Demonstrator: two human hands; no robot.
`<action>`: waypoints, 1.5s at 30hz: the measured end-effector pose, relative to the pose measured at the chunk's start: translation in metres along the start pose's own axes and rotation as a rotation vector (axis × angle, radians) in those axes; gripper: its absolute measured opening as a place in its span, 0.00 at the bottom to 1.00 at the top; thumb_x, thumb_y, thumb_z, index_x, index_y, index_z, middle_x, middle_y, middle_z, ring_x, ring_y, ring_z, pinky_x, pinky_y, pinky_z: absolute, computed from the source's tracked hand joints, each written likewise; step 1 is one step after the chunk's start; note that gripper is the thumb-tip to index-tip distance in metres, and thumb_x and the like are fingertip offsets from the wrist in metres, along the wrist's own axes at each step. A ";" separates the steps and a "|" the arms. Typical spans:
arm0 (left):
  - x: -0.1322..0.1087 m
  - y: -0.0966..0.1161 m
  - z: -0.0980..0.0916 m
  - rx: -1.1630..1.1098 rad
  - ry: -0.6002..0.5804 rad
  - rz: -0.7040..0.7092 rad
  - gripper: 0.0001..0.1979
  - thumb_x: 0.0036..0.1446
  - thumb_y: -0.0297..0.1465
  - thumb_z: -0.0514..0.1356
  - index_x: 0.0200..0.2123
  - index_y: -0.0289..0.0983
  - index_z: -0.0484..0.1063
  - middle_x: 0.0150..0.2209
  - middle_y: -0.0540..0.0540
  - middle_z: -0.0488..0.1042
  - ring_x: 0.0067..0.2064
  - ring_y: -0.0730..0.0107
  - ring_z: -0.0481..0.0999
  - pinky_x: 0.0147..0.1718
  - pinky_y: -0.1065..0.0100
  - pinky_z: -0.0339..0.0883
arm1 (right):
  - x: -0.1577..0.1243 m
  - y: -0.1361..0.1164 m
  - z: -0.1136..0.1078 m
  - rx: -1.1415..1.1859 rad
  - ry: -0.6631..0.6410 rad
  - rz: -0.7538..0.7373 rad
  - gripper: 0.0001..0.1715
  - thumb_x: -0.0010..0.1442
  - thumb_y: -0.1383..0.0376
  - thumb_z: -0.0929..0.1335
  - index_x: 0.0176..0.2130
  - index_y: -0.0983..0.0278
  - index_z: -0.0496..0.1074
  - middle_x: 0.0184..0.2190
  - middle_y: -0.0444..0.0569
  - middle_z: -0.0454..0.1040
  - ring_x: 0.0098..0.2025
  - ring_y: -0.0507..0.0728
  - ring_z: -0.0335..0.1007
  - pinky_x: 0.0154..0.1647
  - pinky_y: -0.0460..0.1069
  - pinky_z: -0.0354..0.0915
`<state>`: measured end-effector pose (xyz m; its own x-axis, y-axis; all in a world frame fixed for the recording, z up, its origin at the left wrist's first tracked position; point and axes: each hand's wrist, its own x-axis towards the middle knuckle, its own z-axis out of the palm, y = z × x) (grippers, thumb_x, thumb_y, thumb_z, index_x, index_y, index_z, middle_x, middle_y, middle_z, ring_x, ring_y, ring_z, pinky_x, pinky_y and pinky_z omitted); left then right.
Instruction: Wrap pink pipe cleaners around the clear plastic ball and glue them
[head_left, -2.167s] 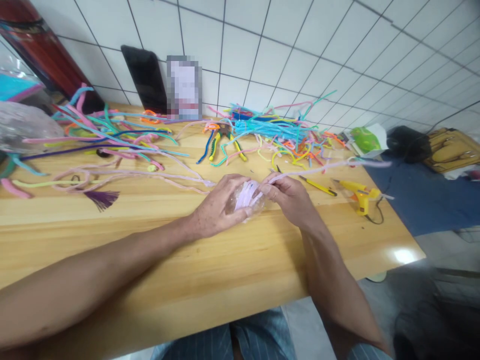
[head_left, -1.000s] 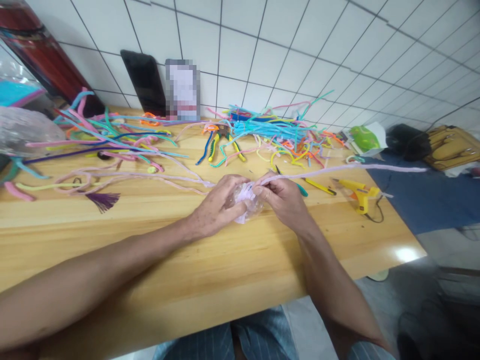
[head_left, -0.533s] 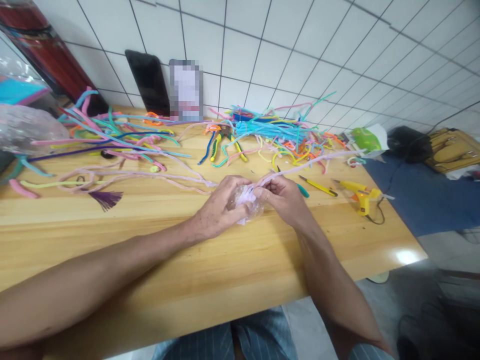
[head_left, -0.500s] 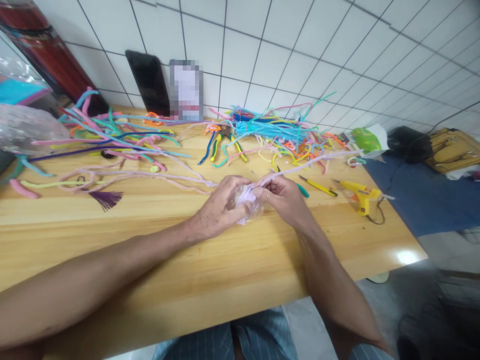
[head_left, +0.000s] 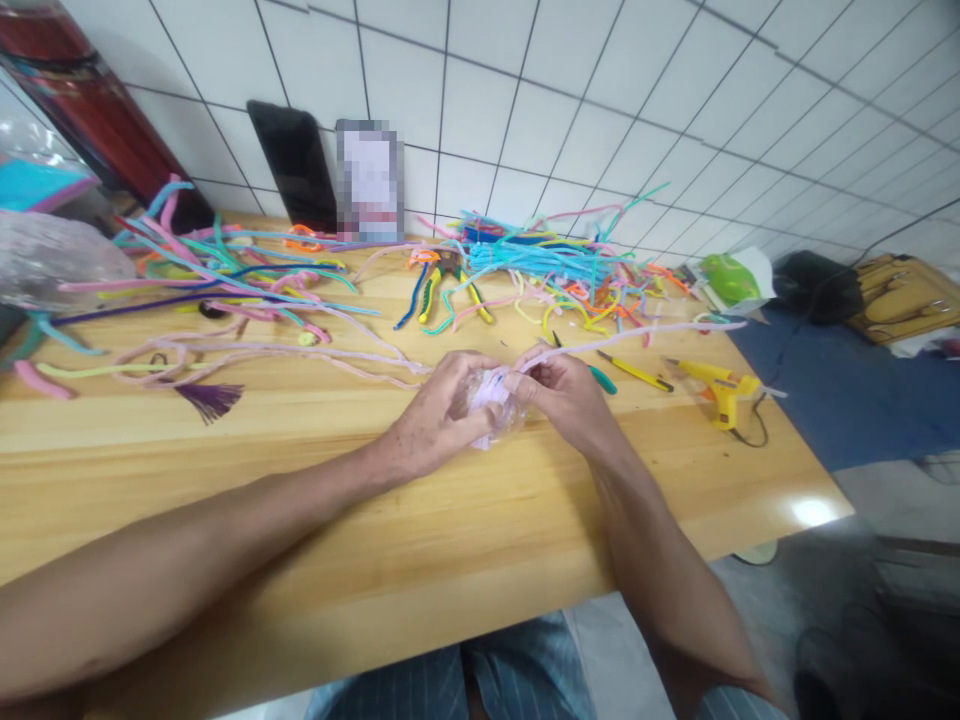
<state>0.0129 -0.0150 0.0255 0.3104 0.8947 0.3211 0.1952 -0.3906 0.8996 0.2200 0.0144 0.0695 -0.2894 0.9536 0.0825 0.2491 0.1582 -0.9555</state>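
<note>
My left hand (head_left: 435,415) is wrapped round a small clear ball (head_left: 491,410) with pale lilac pipe cleaner wound on it. My right hand (head_left: 566,392) pinches the same lilac pipe cleaner (head_left: 645,334) right at the ball; its free end stretches away to the right, low over the wooden table (head_left: 420,520). Both hands rest near the middle of the table, fingers closed. Another lilac strand trails from the ball to the left across the wood.
Heaps of coloured pipe cleaners (head_left: 547,265) lie at the back of the table and on the left (head_left: 217,270). Pliers (head_left: 446,280), a yellow glue gun (head_left: 716,385), a yellow-handled tool (head_left: 634,370), a purple tassel (head_left: 206,397) and a dark phone (head_left: 292,165) against the tiled wall are nearby.
The lilac pipe cleaner's free end has swung about on the right and now sits lower and shorter. My hands have stayed at the ball, with only small finger shifts.
</note>
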 end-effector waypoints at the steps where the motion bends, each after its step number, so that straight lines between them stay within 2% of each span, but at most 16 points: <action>1: 0.000 0.000 0.000 -0.001 -0.001 0.002 0.20 0.64 0.37 0.64 0.58 0.41 0.71 0.56 0.42 0.77 0.58 0.56 0.77 0.59 0.56 0.71 | 0.000 0.001 0.001 -0.002 0.006 0.001 0.23 0.53 0.46 0.80 0.32 0.60 0.76 0.29 0.43 0.75 0.32 0.55 0.70 0.35 0.51 0.65; 6: 0.000 0.001 0.000 -0.015 -0.011 -0.004 0.20 0.63 0.35 0.64 0.58 0.41 0.70 0.56 0.42 0.76 0.59 0.56 0.77 0.59 0.56 0.70 | -0.001 0.002 0.001 -0.015 0.002 0.004 0.22 0.54 0.48 0.80 0.32 0.60 0.75 0.26 0.41 0.72 0.30 0.54 0.66 0.33 0.51 0.61; 13: 0.000 0.004 -0.002 -0.024 -0.012 -0.030 0.20 0.63 0.37 0.65 0.56 0.41 0.71 0.55 0.42 0.77 0.57 0.55 0.77 0.58 0.56 0.72 | -0.001 -0.001 -0.003 0.021 -0.093 0.009 0.21 0.53 0.50 0.80 0.32 0.60 0.74 0.30 0.42 0.70 0.32 0.54 0.64 0.34 0.50 0.60; 21: 0.000 0.006 -0.002 -0.036 -0.006 -0.053 0.19 0.63 0.36 0.65 0.56 0.41 0.72 0.54 0.43 0.77 0.55 0.56 0.77 0.58 0.56 0.72 | -0.001 0.002 0.001 -0.053 -0.059 0.011 0.13 0.54 0.56 0.76 0.34 0.59 0.73 0.28 0.40 0.70 0.30 0.53 0.62 0.34 0.50 0.59; 31: 0.000 0.006 -0.006 -0.104 -0.056 -0.089 0.19 0.70 0.41 0.59 0.59 0.40 0.70 0.57 0.41 0.76 0.59 0.54 0.76 0.62 0.53 0.70 | -0.001 -0.002 0.003 -0.039 -0.043 0.028 0.14 0.53 0.56 0.76 0.33 0.59 0.71 0.28 0.39 0.69 0.30 0.53 0.63 0.32 0.49 0.59; 36: 0.003 0.003 -0.005 -0.076 -0.043 -0.094 0.22 0.63 0.40 0.66 0.58 0.41 0.71 0.56 0.41 0.77 0.58 0.53 0.76 0.58 0.54 0.72 | 0.000 0.000 0.003 -0.038 -0.032 0.022 0.13 0.52 0.56 0.75 0.33 0.59 0.72 0.28 0.40 0.69 0.31 0.53 0.64 0.33 0.50 0.60; 45: 0.005 0.001 -0.005 -0.083 -0.041 -0.091 0.24 0.58 0.35 0.67 0.58 0.42 0.71 0.56 0.42 0.77 0.59 0.53 0.77 0.58 0.54 0.74 | -0.002 0.000 0.002 -0.046 -0.052 0.028 0.13 0.53 0.56 0.75 0.34 0.59 0.73 0.28 0.40 0.70 0.30 0.53 0.62 0.32 0.50 0.58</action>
<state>0.0102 -0.0100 0.0291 0.3326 0.9155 0.2263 0.1472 -0.2874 0.9464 0.2188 0.0121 0.0689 -0.3293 0.9434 0.0393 0.3002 0.1441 -0.9429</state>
